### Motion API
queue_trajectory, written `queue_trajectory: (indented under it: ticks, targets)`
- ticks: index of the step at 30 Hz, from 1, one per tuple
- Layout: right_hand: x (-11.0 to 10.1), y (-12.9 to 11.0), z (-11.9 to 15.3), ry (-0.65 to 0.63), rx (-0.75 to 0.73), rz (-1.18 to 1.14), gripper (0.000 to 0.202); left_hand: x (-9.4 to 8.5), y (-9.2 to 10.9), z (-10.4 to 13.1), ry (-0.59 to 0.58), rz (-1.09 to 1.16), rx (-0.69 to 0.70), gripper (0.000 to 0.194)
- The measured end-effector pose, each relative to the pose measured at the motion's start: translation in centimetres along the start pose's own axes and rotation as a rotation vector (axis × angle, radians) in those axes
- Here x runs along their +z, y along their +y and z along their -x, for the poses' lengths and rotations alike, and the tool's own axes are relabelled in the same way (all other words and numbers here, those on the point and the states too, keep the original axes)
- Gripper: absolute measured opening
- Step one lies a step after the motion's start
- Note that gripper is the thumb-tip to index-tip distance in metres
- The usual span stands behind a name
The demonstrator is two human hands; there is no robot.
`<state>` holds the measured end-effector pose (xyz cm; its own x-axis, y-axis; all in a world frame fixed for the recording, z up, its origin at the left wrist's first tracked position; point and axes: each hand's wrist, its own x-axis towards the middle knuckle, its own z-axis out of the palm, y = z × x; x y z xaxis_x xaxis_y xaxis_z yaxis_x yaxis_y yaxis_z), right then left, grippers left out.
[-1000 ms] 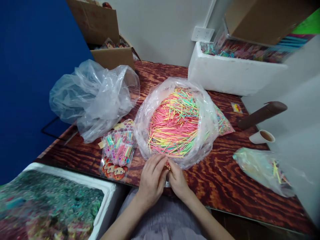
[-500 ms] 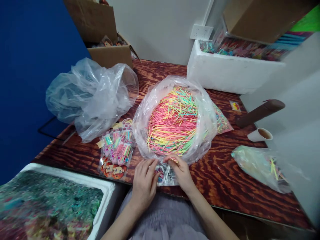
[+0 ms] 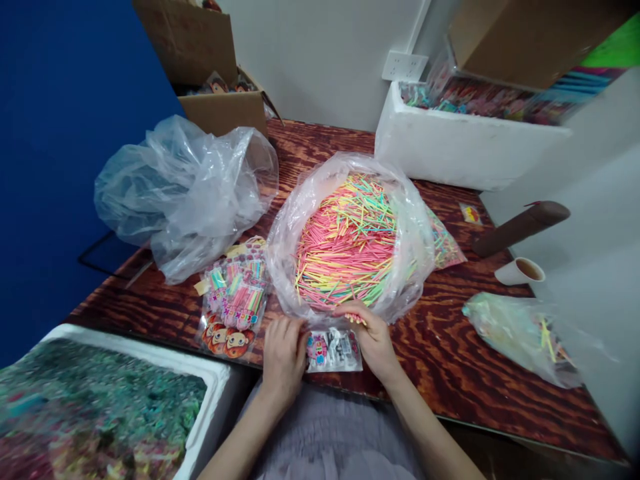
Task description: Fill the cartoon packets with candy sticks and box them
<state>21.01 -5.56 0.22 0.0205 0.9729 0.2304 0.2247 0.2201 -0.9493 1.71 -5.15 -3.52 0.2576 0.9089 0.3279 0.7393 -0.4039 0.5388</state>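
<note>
A clear plastic bag [image 3: 416, 257] full of thin pink, yellow and green sticks [image 3: 345, 243] stands in front of me with its rim rolled down. My right hand [image 3: 374, 340] is closed round a small bundle of these sticks [image 3: 355, 319], their ends showing at the bag's near edge. Between my hands a small printed plastic packet [image 3: 334, 351] lies flat on the table. My left hand [image 3: 283, 350] rests at the packet's left side, fingers curled down; what they grip, if anything, is hidden.
Printed packets [image 3: 235, 300] lie to the left, below a crumpled clear bag [image 3: 190, 193]. A foam box [image 3: 213, 373] stands at the near left. To the right are a paper cup [image 3: 513, 272], a brown cylinder [image 3: 523, 230] and another plastic bag [image 3: 520, 333]. Boxes stand behind.
My hands have moved apart, the left one leftward and the right one slightly right, uncovering more of the packet. The bundle of sticks is still in my right hand.
</note>
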Motion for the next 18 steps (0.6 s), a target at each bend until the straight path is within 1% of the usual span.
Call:
queue_trajectory:
  ticks: [3, 5, 9, 12, 14, 15, 16, 18]
  targets:
    - [-0.4, 0.7, -0.1, 0.012, 0.006, 0.054, 0.027, -0.3, -0.3, -0.5, -0.022, 0.08, -0.005, 0.019]
    - [-0.8, 1.4, -0.5, 0.025, 0.002, 0.141, 0.031, -0.6, -0.6, -0.8, -0.026, 0.163, -0.035, 0.02]
    - [-2.1, 2.5, -2.4, 0.02, -0.06, 0.47, 0.043, -1.2, -0.7, -1.7, -0.036, 0.303, -0.105, 0.025]
    - [-2.9, 2.7, -4.4, -0.014, -0.066, 0.665, 0.038, -1.8, -0.6, -2.4, -0.086, 0.351, -0.128, 0.031]
    - [-3.1, 2.8, -5.4, -0.012, -0.058, 0.676, 0.032, -2.1, -0.6, -2.7, -0.114, 0.423, -0.152, 0.028]
    - [-3.2, 2.8, -5.8, -0.003, -0.048, 0.637, 0.03, -2.2, -0.6, -2.8, -0.119, 0.487, -0.177, 0.026]
    - [-3.2, 2.8, -6.0, 0.01, -0.032, 0.57, 0.028, -2.4, -0.7, -2.9, -0.12, 0.573, -0.222, 0.025]
    - [-3.1, 2.8, -6.0, 0.034, 0.016, 0.375, 0.021, -2.6, -0.8, -2.9, -0.104, 0.808, -0.385, 0.027]
